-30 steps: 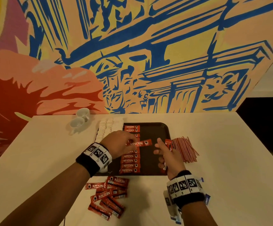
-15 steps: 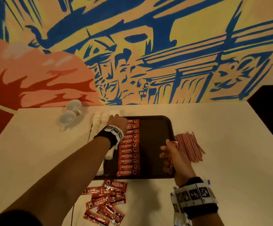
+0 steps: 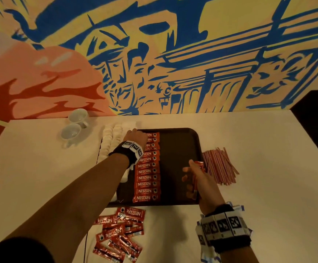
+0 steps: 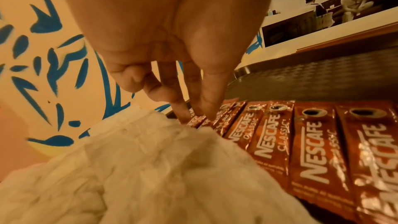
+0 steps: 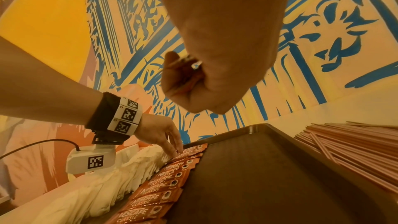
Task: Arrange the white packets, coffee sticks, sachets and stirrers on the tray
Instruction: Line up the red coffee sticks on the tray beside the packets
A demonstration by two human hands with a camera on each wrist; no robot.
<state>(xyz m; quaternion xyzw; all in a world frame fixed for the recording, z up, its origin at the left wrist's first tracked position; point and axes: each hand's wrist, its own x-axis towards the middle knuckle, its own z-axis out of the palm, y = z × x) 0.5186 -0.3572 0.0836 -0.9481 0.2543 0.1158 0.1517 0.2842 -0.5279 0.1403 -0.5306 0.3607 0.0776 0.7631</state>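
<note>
A dark tray [image 3: 179, 149] carries a neat column of red coffee sticks [image 3: 147, 177] along its left side. My left hand [image 3: 135, 134] reaches to the far end of that column, and its straight fingertips [image 4: 206, 113] press on the farthest sticks [image 4: 224, 118]. Rows of white packets [image 3: 112, 137] lie just left of the sticks, by the tray's left edge. Over the tray's right side, my right hand [image 3: 194, 177] grips a small bundle of coffee sticks [image 3: 200, 166]. Red stirrers [image 3: 219, 166] are heaped on the table right of the tray.
Loose coffee sticks [image 3: 120, 230] are piled on the table in front of the tray. Two white cups [image 3: 74, 124] stand at the back left. Blue-and-white sachets [image 3: 238, 207] lie under my right wrist. A painted wall rises behind the table.
My left hand carried a coffee stick from mid-column to the far end and set it down; its fingers now press there. My right hand has stayed put with its bundle.
</note>
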